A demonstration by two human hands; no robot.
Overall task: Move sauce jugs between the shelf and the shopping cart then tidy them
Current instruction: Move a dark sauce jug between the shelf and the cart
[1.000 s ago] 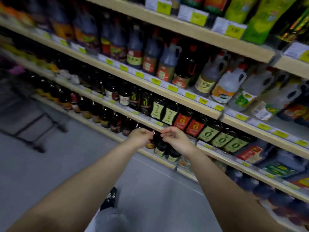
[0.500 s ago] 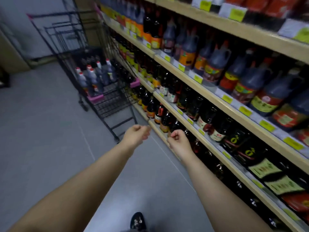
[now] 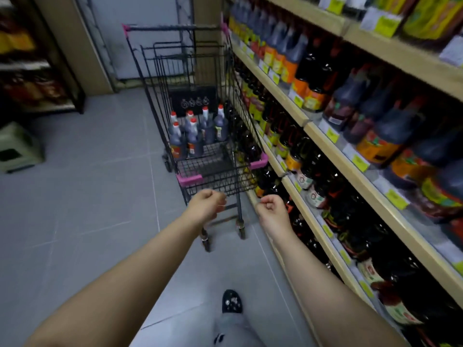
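Observation:
A black wire shopping cart [image 3: 213, 171] with pink corner bumpers stands in the aisle ahead, close against the shelf [image 3: 323, 136] on the right. Several dark sauce jugs [image 3: 195, 131] with red-and-white caps stand upright in its basket. More dark jugs with orange labels [image 3: 375, 136] fill the shelf rows. My left hand [image 3: 206, 204] is curled into a loose fist just short of the cart's near end, holding nothing. My right hand [image 3: 271, 209] is also a loose empty fist, next to the lower shelf edge.
Grey tiled floor [image 3: 87, 196] stretches left of the cart. A green stool or crate [image 3: 20, 149] sits at far left under another rack [image 3: 37, 71]. A beige pillar [image 3: 75, 43] stands behind. My shoe [image 3: 231, 301] shows at the bottom.
The view has swung left from facing the shelf to looking down the aisle; the cart now lies straight ahead and nearer. Both hands stay fisted and empty, slightly further apart.

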